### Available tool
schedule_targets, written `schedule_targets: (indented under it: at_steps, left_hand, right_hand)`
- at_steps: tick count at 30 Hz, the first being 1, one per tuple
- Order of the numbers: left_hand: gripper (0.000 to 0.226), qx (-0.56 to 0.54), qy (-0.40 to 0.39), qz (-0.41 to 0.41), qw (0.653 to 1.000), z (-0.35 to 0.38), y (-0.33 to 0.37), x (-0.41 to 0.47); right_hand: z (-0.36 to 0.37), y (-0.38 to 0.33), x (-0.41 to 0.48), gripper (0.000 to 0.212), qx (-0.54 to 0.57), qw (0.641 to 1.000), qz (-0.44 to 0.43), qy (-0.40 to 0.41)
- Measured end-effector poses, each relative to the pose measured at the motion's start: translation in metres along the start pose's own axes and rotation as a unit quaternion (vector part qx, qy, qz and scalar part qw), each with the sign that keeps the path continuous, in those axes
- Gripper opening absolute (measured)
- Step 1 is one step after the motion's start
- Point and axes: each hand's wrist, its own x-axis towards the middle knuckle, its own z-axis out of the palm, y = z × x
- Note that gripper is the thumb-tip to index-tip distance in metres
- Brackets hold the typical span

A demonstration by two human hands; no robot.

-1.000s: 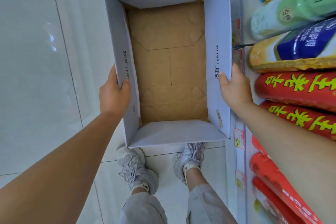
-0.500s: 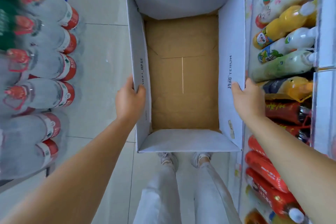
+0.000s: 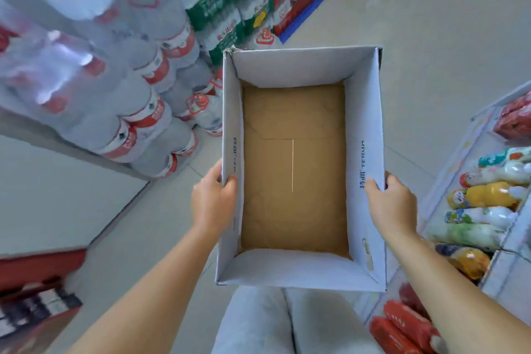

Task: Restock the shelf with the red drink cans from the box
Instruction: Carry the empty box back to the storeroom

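An open white cardboard box with a bare brown bottom is held up in front of me, above my legs. No cans lie inside it. My left hand grips the box's left wall, thumb inside the rim. My right hand grips the right wall the same way. At the right edge stands the shelf with rows of lying drink bottles and red packs lower down. No red cans can be made out.
Wrapped packs of water bottles with red labels are stacked on the left. Green and red drink cases stand at the back. The tiled floor aisle runs ahead past the box. A red display sits at lower left.
The box has been carried up and away from the floor while my view swings left and forward. The shelf slid toward the right edge; stacked water packs came into view on the left.
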Motion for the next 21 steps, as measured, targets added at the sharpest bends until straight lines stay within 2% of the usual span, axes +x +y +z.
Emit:
schedule_targets:
  at_steps: [5,9,16,21]
  left_hand:
    - [0.036,-0.037,0.086,-0.094,0.991,-0.063,-0.064,-0.061]
    - [0.032,-0.065,0.157,-0.167,0.971,-0.114,-0.13,-0.119]
    - [0.044,-0.095,0.257,-0.288,0.918,-0.209,-0.269,-0.231]
    - [0.034,-0.108,0.324,-0.376,0.861,-0.274,-0.368,-0.315]
  right_hand:
    - [0.021,-0.052,-0.052,0.021,-0.039,0.99,-0.108,-0.077]
    - [0.054,-0.091,-0.114,0.023,-0.076,0.971,-0.185,-0.135]
    - [0.156,-0.144,-0.269,0.015,-0.145,0.905,-0.312,-0.25]
    - [0.229,-0.17,-0.399,0.015,-0.182,0.846,-0.382,-0.323]
